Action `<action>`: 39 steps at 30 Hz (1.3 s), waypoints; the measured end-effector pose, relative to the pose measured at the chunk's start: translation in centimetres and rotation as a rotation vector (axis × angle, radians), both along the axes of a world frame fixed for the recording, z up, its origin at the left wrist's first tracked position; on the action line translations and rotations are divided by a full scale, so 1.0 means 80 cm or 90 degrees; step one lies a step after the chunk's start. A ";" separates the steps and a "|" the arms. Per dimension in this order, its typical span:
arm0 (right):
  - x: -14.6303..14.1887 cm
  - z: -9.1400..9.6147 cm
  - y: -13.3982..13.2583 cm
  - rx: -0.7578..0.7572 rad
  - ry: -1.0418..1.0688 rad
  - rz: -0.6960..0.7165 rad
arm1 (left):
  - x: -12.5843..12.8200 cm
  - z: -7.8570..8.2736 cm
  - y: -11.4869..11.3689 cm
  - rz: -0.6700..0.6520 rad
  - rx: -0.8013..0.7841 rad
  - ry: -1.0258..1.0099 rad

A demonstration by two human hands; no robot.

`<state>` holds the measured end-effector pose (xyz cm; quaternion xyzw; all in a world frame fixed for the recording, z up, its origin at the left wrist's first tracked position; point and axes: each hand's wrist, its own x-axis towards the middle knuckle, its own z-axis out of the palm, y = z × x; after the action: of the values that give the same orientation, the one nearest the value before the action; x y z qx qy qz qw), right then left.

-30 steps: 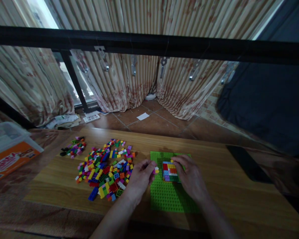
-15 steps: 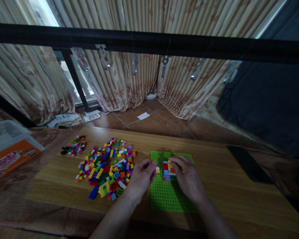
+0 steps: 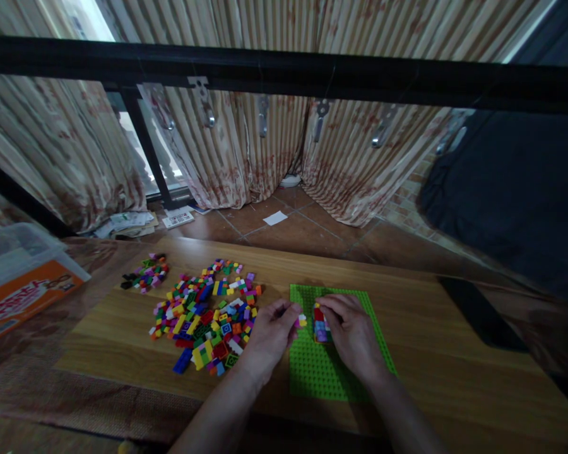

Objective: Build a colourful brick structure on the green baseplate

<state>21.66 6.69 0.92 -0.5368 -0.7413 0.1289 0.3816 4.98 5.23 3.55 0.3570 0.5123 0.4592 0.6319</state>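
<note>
A green studded baseplate (image 3: 312,378) lies on the wooden table, with a block of many-coloured toy bricks (image 3: 320,331) on it. My right hand (image 3: 353,328) reaches over that block and covers its right part. Its thumb and fingers pinch at the block's far left corner, where a small yellow brick (image 3: 317,305) shows at the fingertips. My left hand (image 3: 273,334) is closed just left of the block, over the plate's left edge. Between its fingertips are small toy bricks (image 3: 301,321) in pink, white and yellow, apart from the block.
Left of the plate spreads a large heap of loose bricks (image 3: 203,315), with a smaller pile (image 3: 149,273) beyond it. A clear plastic box (image 3: 28,284) with an orange label stands at the far left. A dark flat object (image 3: 483,315) lies on the table's right side.
My right hand has shifted slightly left over the block, and the yellow brick has moved with it to the block's corner. My left hand keeps its bricks. The view has shifted a little.
</note>
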 end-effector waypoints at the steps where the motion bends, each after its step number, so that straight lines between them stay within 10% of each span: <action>1: 0.000 0.000 0.000 -0.001 -0.001 -0.002 | 0.000 0.000 0.000 0.001 0.000 0.000; 33: -0.002 0.020 -0.015 -0.025 0.117 -0.077 | 0.005 -0.003 0.000 0.000 0.031 -0.013; 39: -0.020 0.030 -0.041 -0.163 0.258 -0.012 | 0.007 0.000 0.000 -0.020 0.070 0.016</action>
<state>20.04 3.41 3.32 -0.5511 -0.6222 0.3232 0.4524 5.56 5.24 3.53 0.4051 0.4882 0.4721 0.6121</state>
